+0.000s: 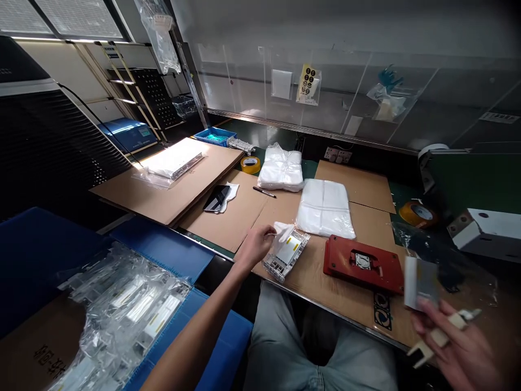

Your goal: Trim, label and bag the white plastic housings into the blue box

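**Clear plastic frame on a cardboard-covered bench: handling notes**

Blue bins (175, 255) are sitting nearest, at the person's left, with a heap of bagged parts (122, 309) lying across them.

Right hand (468, 347) is hovering at the bench's near right edge, blurred, fingers loosely curled around a pale flat card (419, 282); a strip of tape (443, 334) appears to be clinging to the fingers. How firmly the card is being held cannot be told.

Left hand (256, 244) is reaching forward, fingertips pinched on a white cloth (283, 231) that is resting on the plastic frame (286, 254). The frame is lying flat near the front edge of the cardboard sheet (317, 271), just left of a red fixture (363, 263).

Handling judgement: the frame is looking light, rigid and thin-walled, likely brittle at its ribbed end and smooth enough to slide on cardboard. Its long side edges are offering the safest grip, keeping fingers off the glossy centre panel. The cloth is soft and limp.

Farther back, two stacks of white bags (323, 209), a pen (264, 191), a dark phone (217, 197) and a yellow tape roll (250, 163) are lying before the clear screen (325, 92).
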The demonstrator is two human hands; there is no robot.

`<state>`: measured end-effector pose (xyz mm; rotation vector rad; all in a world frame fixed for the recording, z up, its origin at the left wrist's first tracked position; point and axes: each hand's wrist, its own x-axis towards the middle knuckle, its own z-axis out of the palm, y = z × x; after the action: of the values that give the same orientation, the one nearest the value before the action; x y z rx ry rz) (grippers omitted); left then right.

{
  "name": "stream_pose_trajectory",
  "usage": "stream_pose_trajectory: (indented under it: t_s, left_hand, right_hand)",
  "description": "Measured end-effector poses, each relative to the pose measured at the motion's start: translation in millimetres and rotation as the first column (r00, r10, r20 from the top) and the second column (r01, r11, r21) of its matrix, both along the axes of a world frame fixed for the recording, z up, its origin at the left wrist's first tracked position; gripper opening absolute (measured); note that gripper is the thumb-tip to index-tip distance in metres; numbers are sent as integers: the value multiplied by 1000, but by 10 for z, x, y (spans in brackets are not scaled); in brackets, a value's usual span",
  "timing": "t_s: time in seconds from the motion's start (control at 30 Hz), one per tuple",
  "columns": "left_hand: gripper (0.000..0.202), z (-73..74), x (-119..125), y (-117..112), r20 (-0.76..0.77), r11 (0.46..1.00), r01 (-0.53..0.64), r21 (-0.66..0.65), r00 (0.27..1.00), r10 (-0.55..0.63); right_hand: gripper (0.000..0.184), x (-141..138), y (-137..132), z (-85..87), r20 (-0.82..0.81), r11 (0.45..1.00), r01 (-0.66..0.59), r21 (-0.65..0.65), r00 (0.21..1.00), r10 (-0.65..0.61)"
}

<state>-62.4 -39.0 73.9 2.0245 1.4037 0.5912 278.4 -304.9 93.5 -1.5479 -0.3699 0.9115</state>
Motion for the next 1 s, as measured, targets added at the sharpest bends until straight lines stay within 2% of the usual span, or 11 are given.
stream_pose_trajectory:
  t_s: [0.03,0.1,0.17,0.23,0.3,0.37,0.5,0.6,0.73,0.9,1.0]
  left_hand:
    - [23,63,8,-66,21,1000,24,5,999,-24]
    - [21,196,-17,-154,57,997,75,10,996,-75]
    - [18,300,-68,-190,76,990,144,6,987,-144]
    - [17,334,-99,-201,69,974,227,-13,972,-225]
    - [17,285,-85,-213,40,954,297,-33,954,-296]
    - [17,180,-32,-238,-2,948,316,-25,949,-316]
    - [21,-7,74,-328,-62,972,221,82,974,-216]
    - [22,-38,75,-425,-82,968,200,154,979,-189]
    - [21,-31,-16,-573,-146,947,273,172,957,-249]
    - [27,-75,-101,-747,-198,963,210,171,964,-175]
    - [34,-154,-86,-864,-211,974,164,157,969,-129]
  right_hand:
    - [44,-199,126,35,-81,998,-58,39,995,61]
    - [41,-536,338,93,-128,984,-147,96,979,159]
    - [39,-760,466,132,-116,968,-219,118,966,233]
    - [40,-887,520,136,-75,951,-288,116,952,297]
    - [43,-972,547,91,-7,931,-351,105,935,354]
    - [47,-1063,595,-4,62,921,-375,100,927,371]
    - [49,-1283,810,-266,192,931,-346,119,928,320]
    - [53,-1427,1004,-423,324,928,-358,106,894,309]
    - [60,-1573,1187,-548,505,904,-422,74,797,331]
    - [52,-1669,1290,-705,660,830,-557,16,629,410]
    - [53,-1655,1316,-771,707,812,-584,-21,565,425]
